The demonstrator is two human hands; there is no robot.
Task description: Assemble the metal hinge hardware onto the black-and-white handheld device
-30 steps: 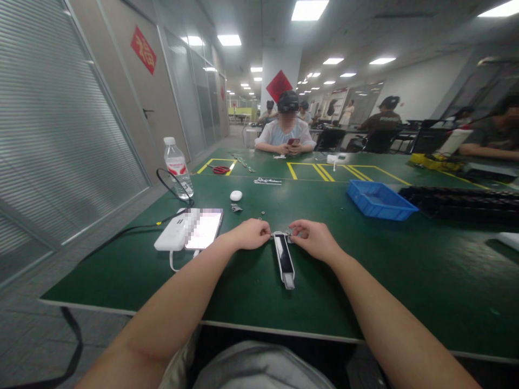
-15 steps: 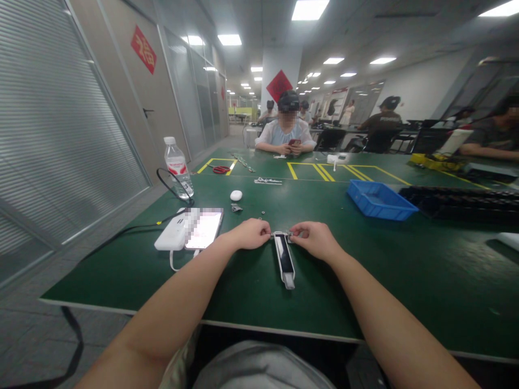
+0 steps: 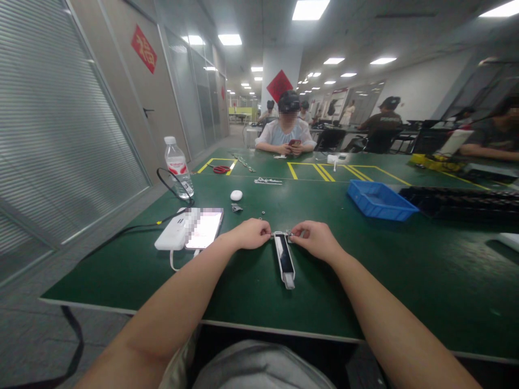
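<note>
Hands [image 3: 253,233] flank white holder [image 3: 279,262], dark panel [image 3: 286,260] seemingly inside.

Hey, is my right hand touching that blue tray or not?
Apart: the head view shows green tabletop between your right hand and the blue tray.

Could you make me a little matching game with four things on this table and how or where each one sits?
1. Blue tray
2. Red-handled tool
3. Bottle
4. White-framed object

A. Standing upright with its cap on
B. Its far end between the left hand and right hand
C. To the right of both hands
D. Lying by yellow tape

Pairs: 1-C, 2-D, 3-A, 4-B
</note>
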